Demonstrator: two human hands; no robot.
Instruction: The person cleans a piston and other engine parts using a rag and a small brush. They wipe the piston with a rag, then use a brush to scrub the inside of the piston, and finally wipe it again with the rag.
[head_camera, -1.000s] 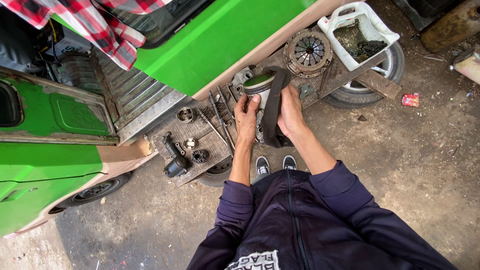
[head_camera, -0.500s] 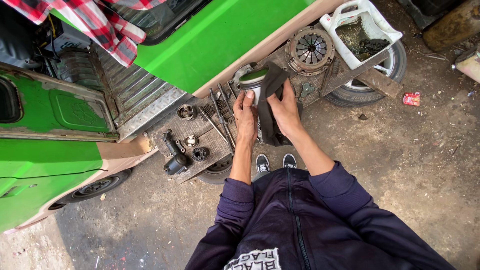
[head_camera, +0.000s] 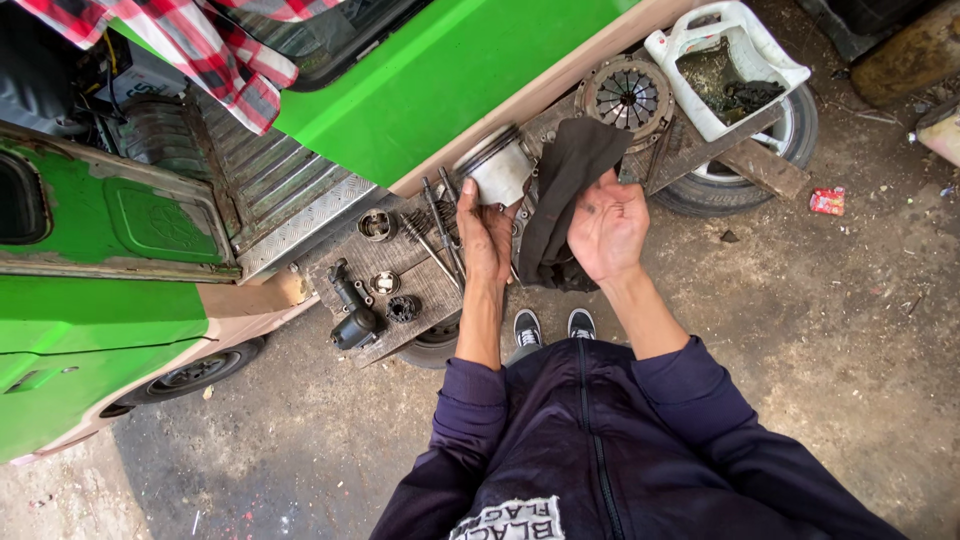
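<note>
Your left hand (head_camera: 487, 232) had its fingers (head_camera: 470, 205) curled up around the lower side of a grey metal piston (head_camera: 497, 167), gripping it with the ringed crown end tilted up and away from you, probably so the skirt faced the cloth. Your right hand (head_camera: 607, 225) was open-palmed, fingers (head_camera: 600, 190) loosely spread rather than clenched, with a dark rag (head_camera: 560, 195) draped over the thumb side and hanging down between both hands; the rag touched or nearly touched the piston, I couldn't tell which. The loose hold on the rag looked like a wiping grip, not a carrying one. Just beyond your left fingertips, below the piston, a wooden board (head_camera: 420, 285) rested across a tyre and carried parts laid out flat: long thin rods or valves (head_camera: 440, 235) just beside your left wrist, small round cups (head_camera: 377, 224) further left, and a dark cast part (head_camera: 352, 322) at the near-left end. The board seemed to serve as a makeshift bench keeping parts off the dirt. Past your right fingers, a round clutch plate (head_camera: 628, 97) lay on the same planking, and further out a white cut-open jug (head_camera: 728, 62) sat on a car wheel (head_camera: 790, 150). Well to the left, a green vehicle body (head_camera: 420, 80) stood with a red checked cloth (head_camera: 190, 45) draped over it. Your shoes (head_camera: 553, 324) showed directly under the hands on the dirt ground (head_camera: 850, 330).
</note>
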